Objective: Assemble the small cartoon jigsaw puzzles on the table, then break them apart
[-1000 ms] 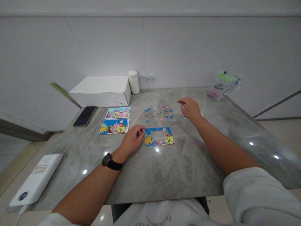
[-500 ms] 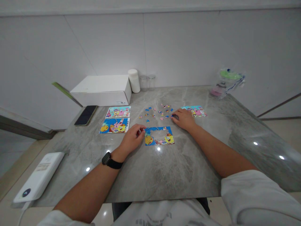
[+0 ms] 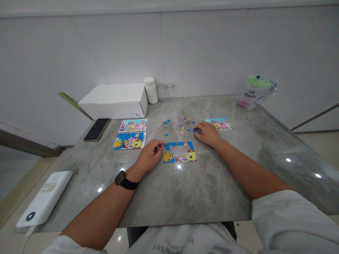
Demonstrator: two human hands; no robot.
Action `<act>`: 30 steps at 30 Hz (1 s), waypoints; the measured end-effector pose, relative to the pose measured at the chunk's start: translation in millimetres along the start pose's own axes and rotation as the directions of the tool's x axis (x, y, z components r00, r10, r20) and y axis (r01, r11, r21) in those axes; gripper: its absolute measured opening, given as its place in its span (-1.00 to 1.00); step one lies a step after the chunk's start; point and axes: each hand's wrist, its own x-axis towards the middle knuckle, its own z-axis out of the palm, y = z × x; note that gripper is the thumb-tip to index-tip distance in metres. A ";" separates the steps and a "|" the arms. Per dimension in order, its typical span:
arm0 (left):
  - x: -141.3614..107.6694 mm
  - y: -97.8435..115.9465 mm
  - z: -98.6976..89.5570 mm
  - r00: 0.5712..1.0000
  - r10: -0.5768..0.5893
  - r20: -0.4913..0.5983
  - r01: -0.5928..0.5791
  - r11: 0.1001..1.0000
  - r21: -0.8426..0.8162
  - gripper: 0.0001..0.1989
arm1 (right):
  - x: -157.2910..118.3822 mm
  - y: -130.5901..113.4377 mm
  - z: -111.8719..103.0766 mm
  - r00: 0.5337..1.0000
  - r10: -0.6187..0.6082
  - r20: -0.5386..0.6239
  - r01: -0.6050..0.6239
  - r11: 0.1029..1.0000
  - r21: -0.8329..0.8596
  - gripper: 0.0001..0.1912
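Note:
A blue puzzle frame [image 3: 167, 157] with a gap in its middle lies flat on the grey table. At its upper left corner is my left hand [image 3: 150, 154], fingers curled, the fingertips touching or close to the edge; whether they pinch anything is too small to tell. Several loose puzzle pieces [image 3: 182, 133] are scattered behind the frame. My right hand [image 3: 208, 133] rests at the right side of these pieces, its thumb and fingers closed around a small blue piece. Beyond that hand a printed picture card [image 3: 224, 124] lies partly covered.
Two picture cards [image 3: 129, 141] lie left of the pieces, near a phone [image 3: 96, 129]. A white box [image 3: 113, 102], white bottle [image 3: 150, 90] and two glasses [image 3: 170, 92] stand behind. A plastic bag [image 3: 255, 92] is at the back right, a power bank [image 3: 45, 198] at the front left.
Both hands keep nearly the same places. The view has shifted very slightly.

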 end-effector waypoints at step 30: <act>-1.1 99.0 29.4 0.838 0.430 0.337 -0.487 0.867 0.106 -0.72 | -4.3 -24.3 -7.7 0.990 -0.093 -0.109 0.131 0.896 0.425 -0.83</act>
